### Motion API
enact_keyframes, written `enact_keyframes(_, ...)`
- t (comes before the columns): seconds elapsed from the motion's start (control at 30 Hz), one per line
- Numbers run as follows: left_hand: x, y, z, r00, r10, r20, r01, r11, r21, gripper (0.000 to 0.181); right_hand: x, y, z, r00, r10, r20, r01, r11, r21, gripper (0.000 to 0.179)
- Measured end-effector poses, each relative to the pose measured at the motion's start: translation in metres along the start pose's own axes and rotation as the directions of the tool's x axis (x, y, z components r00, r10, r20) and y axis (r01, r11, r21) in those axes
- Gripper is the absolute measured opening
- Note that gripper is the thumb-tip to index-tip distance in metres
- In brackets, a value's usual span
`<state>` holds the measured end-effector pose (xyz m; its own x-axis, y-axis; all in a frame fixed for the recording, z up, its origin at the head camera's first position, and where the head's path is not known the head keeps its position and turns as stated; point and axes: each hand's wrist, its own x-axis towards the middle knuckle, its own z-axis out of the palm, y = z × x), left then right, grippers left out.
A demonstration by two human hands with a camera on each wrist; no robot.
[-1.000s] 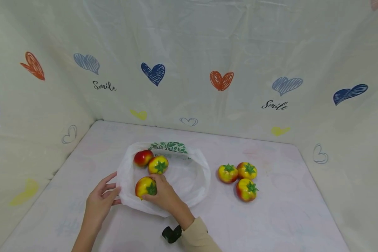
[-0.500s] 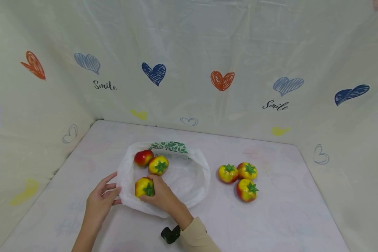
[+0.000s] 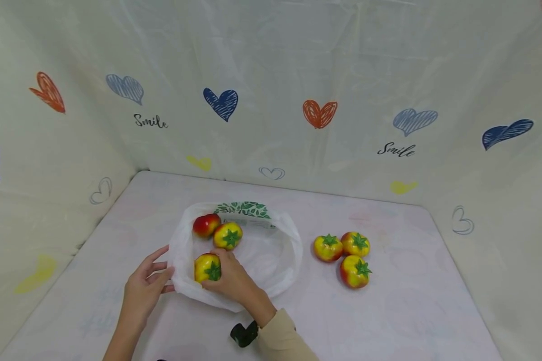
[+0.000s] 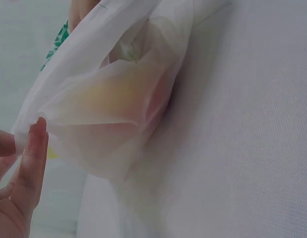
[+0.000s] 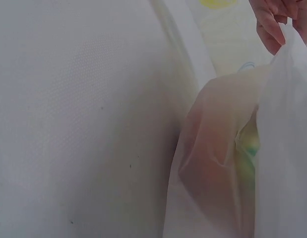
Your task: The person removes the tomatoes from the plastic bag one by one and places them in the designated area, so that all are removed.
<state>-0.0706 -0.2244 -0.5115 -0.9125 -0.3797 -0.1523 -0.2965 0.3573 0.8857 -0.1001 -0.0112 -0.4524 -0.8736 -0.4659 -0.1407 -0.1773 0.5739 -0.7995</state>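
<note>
A white plastic bag [image 3: 271, 293] with green leaf print lies with its mouth spread wide in the head view. My left hand [image 3: 145, 286] pinches its left rim between thumb and fingers. Inside the bag, my right hand [image 3: 232, 278] grips a yellow-and-red tomato [image 3: 206, 268] with a green star-shaped top. Behind it in the bag are a redder tomato [image 3: 206, 225] and a yellow tomato [image 3: 228, 235], side by side. Through the thin bag wall [image 4: 89, 148] in the left wrist view, the tomato shows only as a blurred yellow-red shape.
Right of the bag, three more tomatoes [image 3: 355, 271] sit close together on the white-covered table [image 3: 415, 291]. A black device [image 3: 244, 335] is at the right wrist. A pale curtain [image 3: 262, 65] with printed hearts stands behind and along both sides.
The right hand and its tomato have shifted very slightly left inside the bag. My left hand stays at the rim, and the other tomatoes have not moved.
</note>
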Motion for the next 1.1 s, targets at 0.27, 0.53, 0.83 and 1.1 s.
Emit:
enact_keyframes(0.27,0.001,-0.001,0.0,1.0,0.007,0.001,-0.007,1.0,-0.009,0.053,-0.005,0.0,-0.01,0.999,0.015,-0.045,-0.015,1.0,0.003,0.069)
enact_keyframes(0.53,0.002,-0.002,0.0,1.0,0.023,-0.002,-0.023,1.0,-0.009,0.052,-0.018,-0.003,-0.029,0.994,-0.035,-0.099,0.036,0.999,0.01,0.066)
enact_keyframes(0.83,0.002,-0.002,-0.001,1.0,0.031,-0.002,-0.031,0.999,-0.03,0.052,-0.044,-0.002,-0.052,0.985,-0.071,-0.158,0.083,0.994,0.074,0.067)
enact_keyframes(1.1,-0.002,0.005,-0.005,0.999,0.046,0.022,-0.046,0.999,-0.029,0.055,-0.071,0.003,-0.079,0.978,-0.061,-0.201,0.083,0.991,0.104,0.067)
